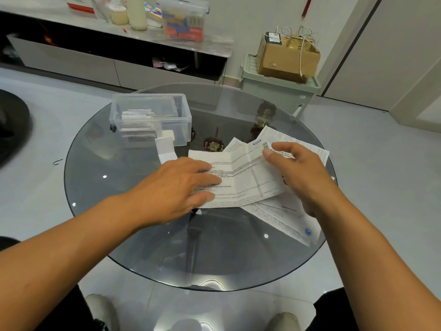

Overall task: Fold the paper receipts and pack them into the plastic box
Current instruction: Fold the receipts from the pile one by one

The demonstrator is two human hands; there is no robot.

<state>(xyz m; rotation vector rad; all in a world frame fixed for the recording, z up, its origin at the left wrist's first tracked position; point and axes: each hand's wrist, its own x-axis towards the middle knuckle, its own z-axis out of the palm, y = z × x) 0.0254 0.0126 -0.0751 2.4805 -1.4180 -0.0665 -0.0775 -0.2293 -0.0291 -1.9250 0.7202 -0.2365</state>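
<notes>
On the round smoked-glass table, the left hand lies flat with straight fingers pinning the white printed paper receipt while the right hand pinches its far edge, apparently mid-fold toward the left, with creasing and packing into the clear plastic box next.

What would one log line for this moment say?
left hand flat on receipt | right hand pinching its edge | box part-filled | stage: folding

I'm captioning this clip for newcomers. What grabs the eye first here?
Two hands at the centre: the left hand presses a printed receipt flat on the round glass table, and the right hand pinches its far edge. Behind on the left stands a clear plastic box holding folded papers.
</notes>
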